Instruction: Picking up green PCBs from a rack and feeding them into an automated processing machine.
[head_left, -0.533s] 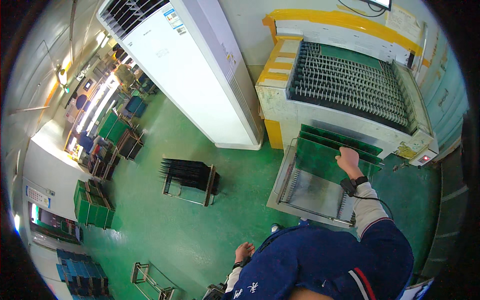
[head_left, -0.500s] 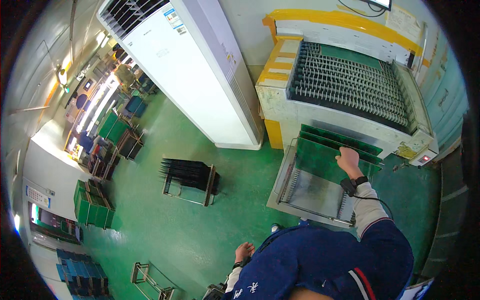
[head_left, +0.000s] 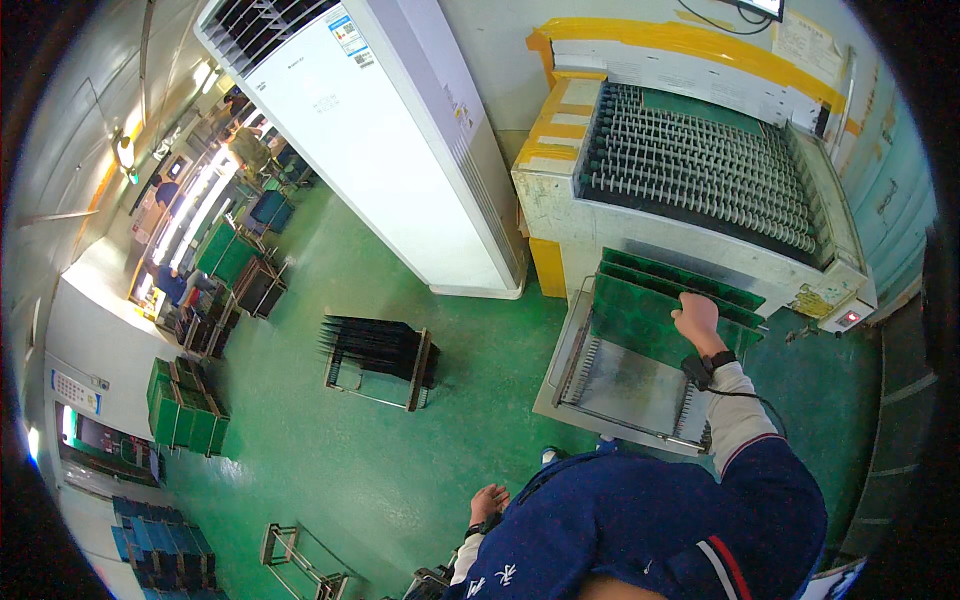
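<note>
My right hand (head_left: 697,322) is closed on the upper edge of a green circuit board panel (head_left: 635,318). The panel stands upright in a metal rack (head_left: 573,375) with slotted, comb-like sides, and more green panels (head_left: 680,272) stand behind it. In front of the held panel, the rack shows a bare grey base. Down by my waist hangs my left hand (head_left: 489,502), fingers loosely apart and nothing in them.
A roller conveyor machine (head_left: 700,180) stands beyond the rack. Left of it rises a tall white air conditioner (head_left: 400,150). On the green floor are a rack of black panels (head_left: 375,350) and a metal frame (head_left: 295,560). Other people work at a lit bench far left.
My hands, the held panel and the rack look the same. Far off at the lit bench, a person has shifted slightly.
</note>
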